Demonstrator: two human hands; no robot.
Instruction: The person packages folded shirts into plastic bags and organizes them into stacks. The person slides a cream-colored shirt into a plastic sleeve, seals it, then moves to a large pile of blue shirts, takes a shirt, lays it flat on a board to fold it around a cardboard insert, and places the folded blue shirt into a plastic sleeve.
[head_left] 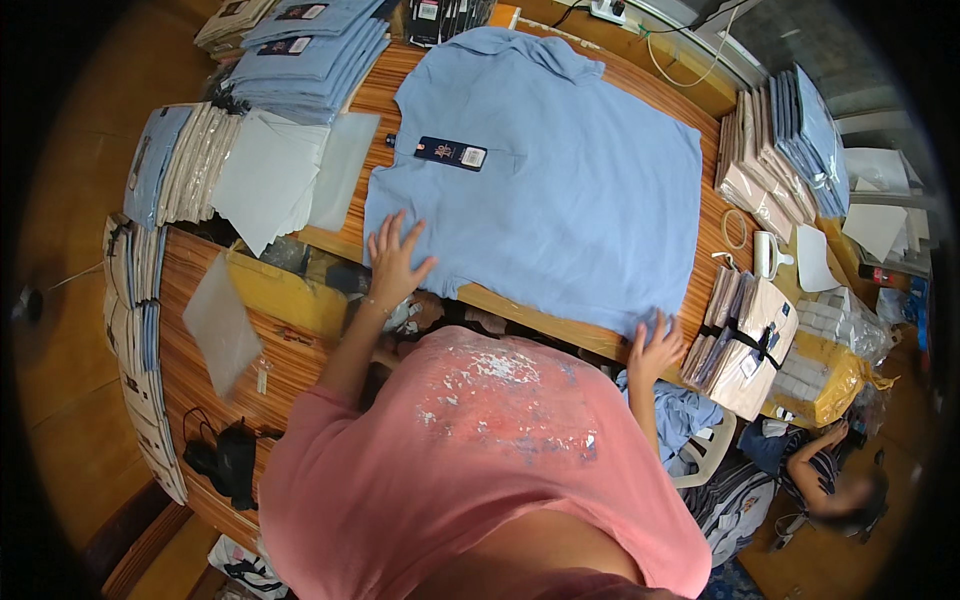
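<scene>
The light blue shirt (560, 170) lay spread flat on the wooden bench (380, 95), its collar toward the far side and a dark hang tag (451, 153) resting on the chest. It seemed that the spreading and smoothing was done, while no fold was made yet: both sleeves and the lower hem were open to their full width. Many finished shirts stood in folded stacks (305, 55) at the far left of the bench, and thin sheets of white card (270, 175) waited beside the shirt.

The left hand (395, 262) was open, its fingers spread wide, and pressed flat on the near left corner of the shirt, so its grip held nothing. The right hand (655, 350) was at the near right corner; its fingers curled over the hem, and the grip seemed lightly closed on the cloth, although I could not tell this for sure.
</scene>
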